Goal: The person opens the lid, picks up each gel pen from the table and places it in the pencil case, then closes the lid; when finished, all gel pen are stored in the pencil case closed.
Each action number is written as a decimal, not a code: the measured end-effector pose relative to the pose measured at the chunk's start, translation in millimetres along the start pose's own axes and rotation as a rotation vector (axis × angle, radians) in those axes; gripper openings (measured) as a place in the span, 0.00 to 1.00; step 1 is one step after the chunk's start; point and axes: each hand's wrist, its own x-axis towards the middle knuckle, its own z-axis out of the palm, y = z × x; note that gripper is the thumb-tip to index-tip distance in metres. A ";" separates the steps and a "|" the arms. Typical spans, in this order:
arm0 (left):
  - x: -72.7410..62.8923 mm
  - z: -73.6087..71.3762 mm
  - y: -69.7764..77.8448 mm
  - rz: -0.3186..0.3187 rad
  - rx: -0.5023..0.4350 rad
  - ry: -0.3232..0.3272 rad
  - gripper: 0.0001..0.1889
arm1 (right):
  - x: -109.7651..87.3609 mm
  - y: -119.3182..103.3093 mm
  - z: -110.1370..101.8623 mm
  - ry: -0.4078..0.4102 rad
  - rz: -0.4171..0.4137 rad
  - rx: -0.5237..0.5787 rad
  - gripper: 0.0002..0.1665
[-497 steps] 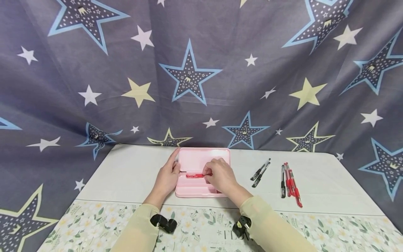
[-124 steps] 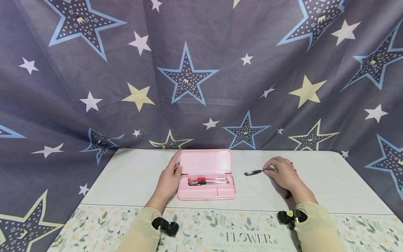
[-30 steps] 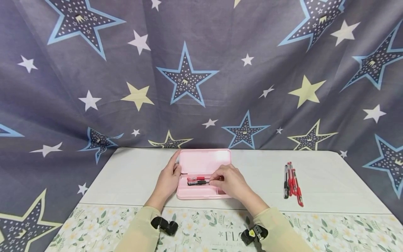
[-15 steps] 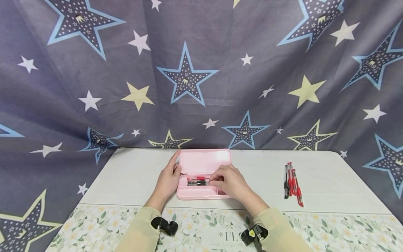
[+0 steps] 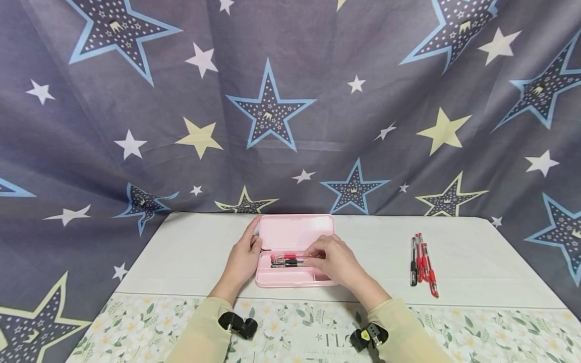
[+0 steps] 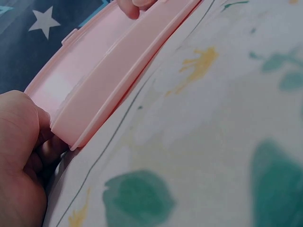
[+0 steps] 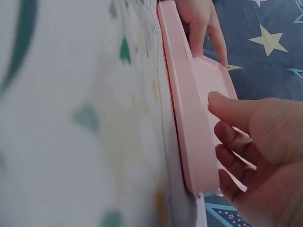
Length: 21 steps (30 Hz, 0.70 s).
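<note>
A pink pencil case (image 5: 285, 276) lies with its lid (image 5: 295, 232) raised at the back. My left hand (image 5: 242, 258) holds the case's left side, index finger along the lid's edge; in the left wrist view its fingers curl at the case's corner. Inside the long compartment lie a red pen (image 5: 282, 256) and two black pens (image 5: 290, 261), side by side. Over their right ends is my right hand (image 5: 333, 258), which hides those ends. In the right wrist view its thumb (image 7: 232, 109) and fingers stand apart, with no pen visible between them.
To the right on the white tabletop (image 5: 372, 272) lie a black pen (image 5: 413, 264) and several red pens (image 5: 426, 267) in a loose bunch. A floral cloth (image 5: 277, 322) covers the front. A star-patterned curtain (image 5: 290, 181) hangs behind.
Both black pens from the tabletop's middle are now in the case. My right hand came back from the right with the second one and let go of it. The left hand stays put.
</note>
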 end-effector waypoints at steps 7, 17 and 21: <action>-0.3 -0.1 0.4 0.006 0.005 -0.002 0.33 | 0.9 1.6 -17.2 0.046 -0.013 0.037 0.06; 1.0 -0.5 -0.1 0.025 0.002 0.007 0.34 | -4.9 11.5 -50.9 0.103 -0.059 0.012 0.09; 1.4 -0.2 -1.1 0.025 0.001 0.001 0.34 | -8.7 19.1 -65.6 0.125 -0.082 -0.032 0.11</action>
